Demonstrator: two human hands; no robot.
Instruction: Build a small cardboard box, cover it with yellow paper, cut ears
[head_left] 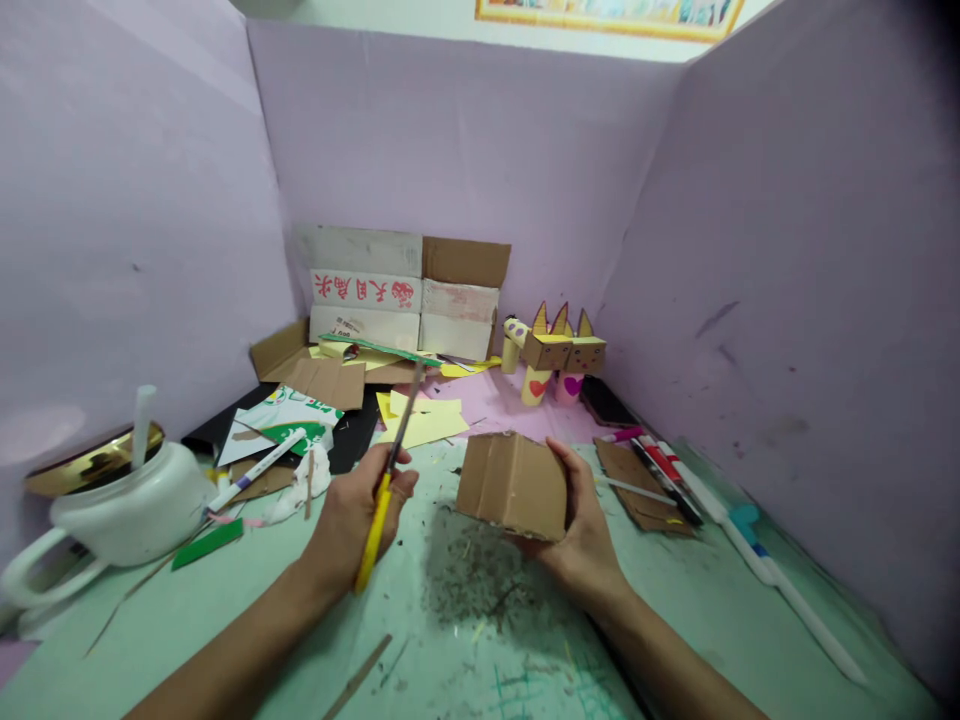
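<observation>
My left hand is closed around the yellow handles of a pair of scissors; the blades look closed and point up and away. In my right hand is a small brown cardboard box, gripped from its right side and from below, a little above the table. The fingers under the box are hidden. The scissors and the box are apart, with a gap of green table between them.
A white teapot-shaped pot stands at left. Cardboard and paper scraps lie behind, before a flattened printed carton. Cardboard cat figures stand at back right. Markers and a phone lie right. Lilac panels enclose the table.
</observation>
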